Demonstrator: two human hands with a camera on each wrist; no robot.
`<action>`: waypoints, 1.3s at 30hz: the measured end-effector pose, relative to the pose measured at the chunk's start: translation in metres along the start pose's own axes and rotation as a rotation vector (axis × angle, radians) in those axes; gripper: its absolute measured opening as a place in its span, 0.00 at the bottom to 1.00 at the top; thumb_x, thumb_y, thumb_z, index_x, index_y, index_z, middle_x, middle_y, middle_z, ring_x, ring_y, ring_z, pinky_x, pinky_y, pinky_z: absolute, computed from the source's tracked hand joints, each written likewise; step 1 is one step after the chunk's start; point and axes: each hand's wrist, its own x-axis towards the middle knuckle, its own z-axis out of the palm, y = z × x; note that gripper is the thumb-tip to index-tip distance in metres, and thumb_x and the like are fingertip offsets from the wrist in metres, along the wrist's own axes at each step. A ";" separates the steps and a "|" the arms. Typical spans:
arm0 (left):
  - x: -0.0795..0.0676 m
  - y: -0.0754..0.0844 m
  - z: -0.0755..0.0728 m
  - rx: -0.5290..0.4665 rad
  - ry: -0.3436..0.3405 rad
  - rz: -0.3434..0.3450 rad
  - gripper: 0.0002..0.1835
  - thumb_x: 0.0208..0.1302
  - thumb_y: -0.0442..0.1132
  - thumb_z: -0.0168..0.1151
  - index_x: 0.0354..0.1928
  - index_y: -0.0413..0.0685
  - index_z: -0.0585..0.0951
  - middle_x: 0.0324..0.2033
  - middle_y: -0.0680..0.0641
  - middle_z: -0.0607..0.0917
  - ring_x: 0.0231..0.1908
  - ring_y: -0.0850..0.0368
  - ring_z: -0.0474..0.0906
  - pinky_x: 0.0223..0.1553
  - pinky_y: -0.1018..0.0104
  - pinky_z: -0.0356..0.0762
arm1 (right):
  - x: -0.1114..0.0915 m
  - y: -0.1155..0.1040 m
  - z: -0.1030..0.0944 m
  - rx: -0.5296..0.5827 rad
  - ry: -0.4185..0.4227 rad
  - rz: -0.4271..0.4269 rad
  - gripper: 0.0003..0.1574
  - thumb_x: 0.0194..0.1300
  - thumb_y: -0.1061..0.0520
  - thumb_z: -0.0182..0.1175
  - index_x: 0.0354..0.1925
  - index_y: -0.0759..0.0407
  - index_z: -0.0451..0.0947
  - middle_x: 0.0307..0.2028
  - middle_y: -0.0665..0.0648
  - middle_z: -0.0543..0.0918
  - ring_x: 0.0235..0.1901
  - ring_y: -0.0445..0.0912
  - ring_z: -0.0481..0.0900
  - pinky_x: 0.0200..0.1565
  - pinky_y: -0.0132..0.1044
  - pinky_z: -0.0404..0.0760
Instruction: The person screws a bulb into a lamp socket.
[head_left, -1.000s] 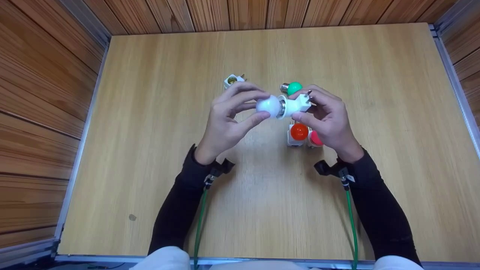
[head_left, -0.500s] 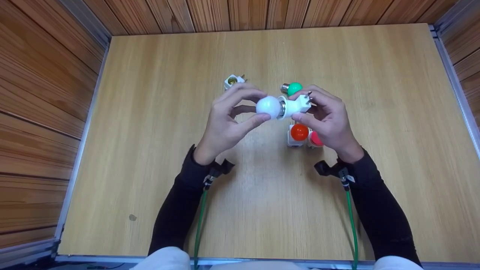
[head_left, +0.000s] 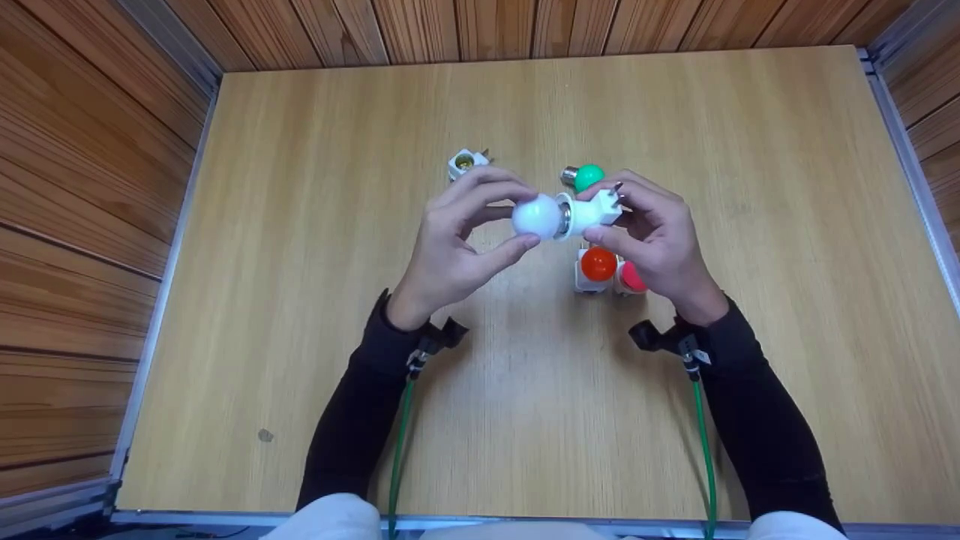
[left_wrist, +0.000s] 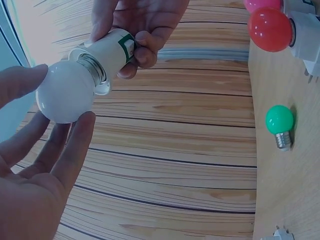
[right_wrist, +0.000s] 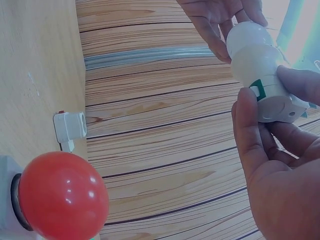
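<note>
My left hand (head_left: pixel 461 232) pinches a round white light bulb (head_left: pixel 535 217) between thumb and fingertips. The bulb's silvery screw base (left_wrist: pixel 92 69) sits partly in the mouth of a white plug-in lamp socket (head_left: pixel 587 214), some thread still showing. Thumb and fingers of my right hand (head_left: pixel 664 236) grip that socket by its body, its metal prongs pointing away to the right. A green-edged switch (right_wrist: pixel 257 90) shows on the socket's side. Bulb and socket are held in line, up above the table.
Beneath the right hand stand a red bulb (head_left: pixel 598 264) in a white socket and a pink bulb (head_left: pixel 633 277). Behind lies a loose green bulb (head_left: pixel 589 177). A bare white socket (head_left: pixel 466 161) lies further left on the wooden table (head_left: pixel 330 187). Wood-pattern walls (head_left: pixel 495 30) enclose it.
My left fingers and thumb shift around the white bulb, the fingers lifting a little, then closing on it again. The right hand and socket stay almost still.
</note>
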 end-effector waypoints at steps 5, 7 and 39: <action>0.000 0.001 0.000 0.038 -0.017 0.055 0.19 0.64 0.33 0.76 0.55 0.32 0.85 0.53 0.33 0.83 0.55 0.48 0.84 0.62 0.58 0.89 | 0.000 0.000 0.000 0.011 -0.009 0.007 0.17 0.63 0.75 0.66 0.51 0.81 0.80 0.48 0.50 0.87 0.43 0.43 0.81 0.49 0.25 0.89; 0.000 0.001 -0.001 0.057 -0.025 0.073 0.18 0.65 0.33 0.75 0.55 0.33 0.86 0.53 0.34 0.83 0.56 0.48 0.83 0.64 0.58 0.88 | -0.001 0.000 0.000 0.013 -0.015 0.008 0.17 0.63 0.75 0.65 0.51 0.81 0.80 0.49 0.49 0.87 0.43 0.43 0.81 0.50 0.25 0.89; 0.001 -0.001 -0.006 0.146 -0.088 0.182 0.18 0.64 0.33 0.75 0.55 0.36 0.86 0.53 0.36 0.85 0.57 0.47 0.82 0.62 0.62 0.86 | -0.001 -0.003 -0.002 0.062 -0.065 0.037 0.16 0.65 0.75 0.63 0.51 0.81 0.80 0.49 0.52 0.89 0.44 0.44 0.82 0.53 0.27 0.90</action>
